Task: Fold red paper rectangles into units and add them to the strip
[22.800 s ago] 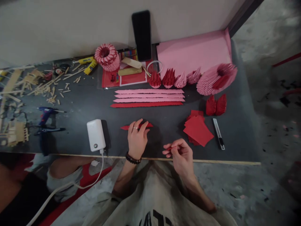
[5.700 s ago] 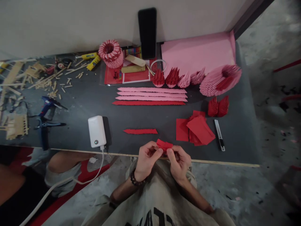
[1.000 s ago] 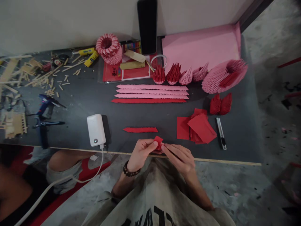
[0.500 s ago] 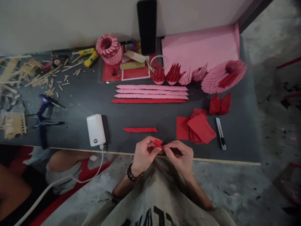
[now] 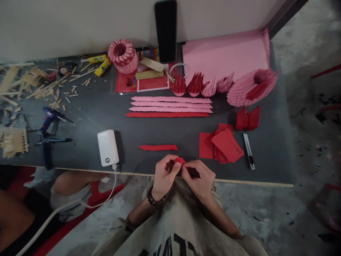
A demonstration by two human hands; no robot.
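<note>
A small folded piece of red paper [image 5: 180,160] is pinched between my two hands at the table's front edge. My left hand [image 5: 165,176], with a beaded bracelet at the wrist, is closed on its left side. On the other side, the fingertips of my right hand [image 5: 199,177] grip it too; the fingers partly cover the paper. Just beyond my hands lies a short red folded-paper strip [image 5: 158,147]. To the right is a loose pile of red paper sheets [image 5: 227,144], with a box cutter [image 5: 248,151] beside it.
Long pink strips [image 5: 172,105] and a red strip [image 5: 167,115] lie mid-table. Behind them stand folded-paper pieces [image 5: 195,84] and a pink paper vase shape [image 5: 123,57]. A white power bank [image 5: 108,148], a glue gun [image 5: 50,119] and wood scraps are left. Another person's leg [image 5: 71,188] shows below.
The red paper's raised flap has been folded down, so less of it shows. My hands have drawn slightly closer together around it.
</note>
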